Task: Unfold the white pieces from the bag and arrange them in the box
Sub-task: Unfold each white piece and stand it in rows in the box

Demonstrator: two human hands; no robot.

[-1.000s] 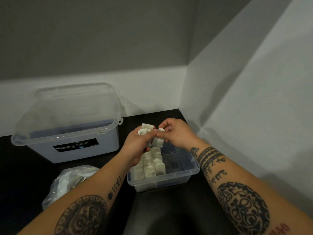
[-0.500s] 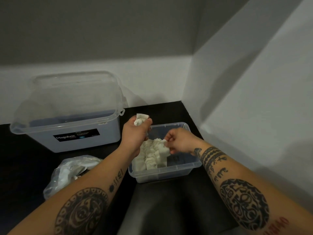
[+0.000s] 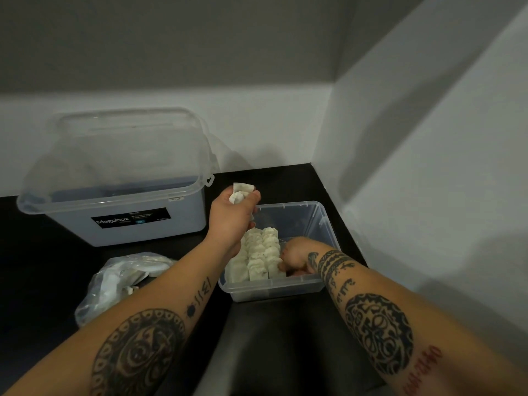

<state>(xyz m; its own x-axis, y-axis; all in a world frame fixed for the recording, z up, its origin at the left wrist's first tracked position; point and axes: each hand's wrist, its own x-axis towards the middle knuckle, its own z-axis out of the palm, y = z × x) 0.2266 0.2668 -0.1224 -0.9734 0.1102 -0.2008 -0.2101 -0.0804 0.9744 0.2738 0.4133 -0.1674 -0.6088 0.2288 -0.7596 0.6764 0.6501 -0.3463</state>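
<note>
White "Megabox" lettering marks the lidded tub (image 3: pixel 128 221). Left hand (image 3: pixel 233 218) fingers clamp folded white pieces (image 3: pixel 240 192); right hand (image 3: pixel 294 257), fingers curled, grip unclear, reaches into the clear box (image 3: pixel 323 221) beside two rows (image 3: pixel 261 254).

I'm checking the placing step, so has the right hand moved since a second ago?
Yes. The right hand has dropped from above the small clear box down inside it, beside the rows of white pieces near the front wall.

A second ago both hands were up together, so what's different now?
The right hand let go of the bunch and went down into the small box, pressing beside the rows of white pieces. The left hand stayed up, still gripping the folded white pieces. The bag and big tub haven't moved.
</note>
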